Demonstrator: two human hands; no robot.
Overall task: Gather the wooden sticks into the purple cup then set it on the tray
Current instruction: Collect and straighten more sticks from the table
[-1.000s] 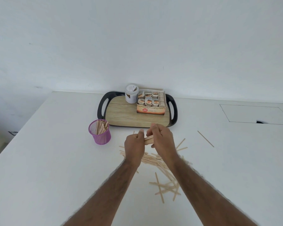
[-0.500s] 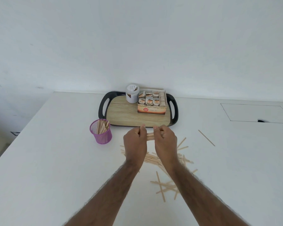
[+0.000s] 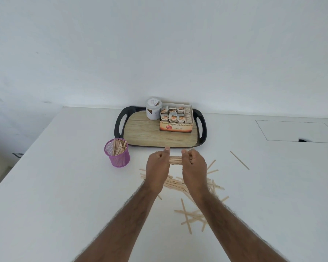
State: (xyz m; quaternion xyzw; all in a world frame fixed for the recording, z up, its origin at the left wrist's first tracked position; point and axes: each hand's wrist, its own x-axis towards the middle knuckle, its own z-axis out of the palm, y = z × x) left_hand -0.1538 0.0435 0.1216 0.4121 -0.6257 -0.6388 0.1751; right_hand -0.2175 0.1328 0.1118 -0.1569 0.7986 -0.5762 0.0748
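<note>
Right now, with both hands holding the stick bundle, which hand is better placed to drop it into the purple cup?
Left, probably. The left hand grips the stick bundle at the end nearer the purple cup; the right hand holds the far end and would need to cross over.

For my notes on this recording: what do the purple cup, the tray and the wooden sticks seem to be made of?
Purple cup: fine mesh, likely painted metal; its wall is see-through. Tray: glossy black rim, probably plastic, around a wood-grain panel, possibly printed laminate. Wooden sticks: pale, flat, matte, seemingly bare wood.
</note>
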